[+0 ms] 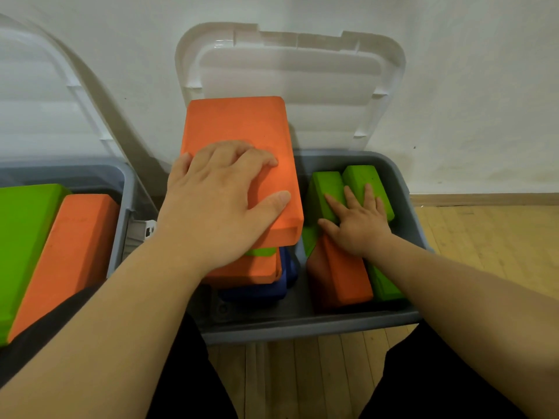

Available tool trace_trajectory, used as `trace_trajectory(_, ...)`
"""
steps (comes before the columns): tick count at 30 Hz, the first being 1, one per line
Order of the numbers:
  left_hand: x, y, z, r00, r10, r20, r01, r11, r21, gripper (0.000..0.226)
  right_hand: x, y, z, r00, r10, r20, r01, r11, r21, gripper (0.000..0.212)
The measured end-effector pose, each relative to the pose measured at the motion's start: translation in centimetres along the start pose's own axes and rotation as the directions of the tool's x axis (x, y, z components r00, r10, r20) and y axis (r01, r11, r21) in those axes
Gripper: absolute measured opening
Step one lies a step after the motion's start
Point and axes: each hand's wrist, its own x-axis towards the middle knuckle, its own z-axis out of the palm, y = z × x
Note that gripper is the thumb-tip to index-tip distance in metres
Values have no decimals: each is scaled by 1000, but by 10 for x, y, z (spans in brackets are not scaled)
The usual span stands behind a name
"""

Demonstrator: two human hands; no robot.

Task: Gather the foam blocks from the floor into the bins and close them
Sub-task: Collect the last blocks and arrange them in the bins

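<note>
Grey bin (357, 325) open, white lid (290, 86) leaning on wall (469, 86) behind it. Left hand (223, 201) palm-down on top orange foam block (239, 125), fingers lightly bent, pressing, not wrapped round. Block rides on stack (242, 273) in bin's left half, apparently above rim. Right hand (360, 225) flat, fingers spread, on green blocks (325, 186) in bin's right half. Advice: keep greens steadied and seat orange block level below rim, so lid can close.

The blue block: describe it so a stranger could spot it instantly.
Find the right-hand grey bin, white lid open against the wall. Its left half holds a stack under the left hand. The blue block lies lowest there, the only blue one.
</note>
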Motion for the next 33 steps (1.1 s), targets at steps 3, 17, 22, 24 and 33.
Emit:
trace_trajectory(3,-1,5,0,1000,13,-2,-13,1000,17,61,2,-11,-3,999,-12,43,11,999,35,75)
trace_trajectory(17,-16,-4,-14,950,-301,78,308,946,-104,98,-55,-53,-101,985,-165,-47,79,194,978,71)
trace_trajectory(22,-20,1,-5,982,-189,2,180,932,-315,93,-73,-72,-115,958,-267,-108,103,-33,994,72)
trace_trajectory(24,-19,1,-2,985,-152,-85,102,900,-425,100,-74,-65,-120,964,-215,-154,124,-145,982,72)
trace_trajectory(33,-9,-2,55,903,-179,390,91,968,234,102,-78,31,-103,986,42,-160,147,211,966,62)
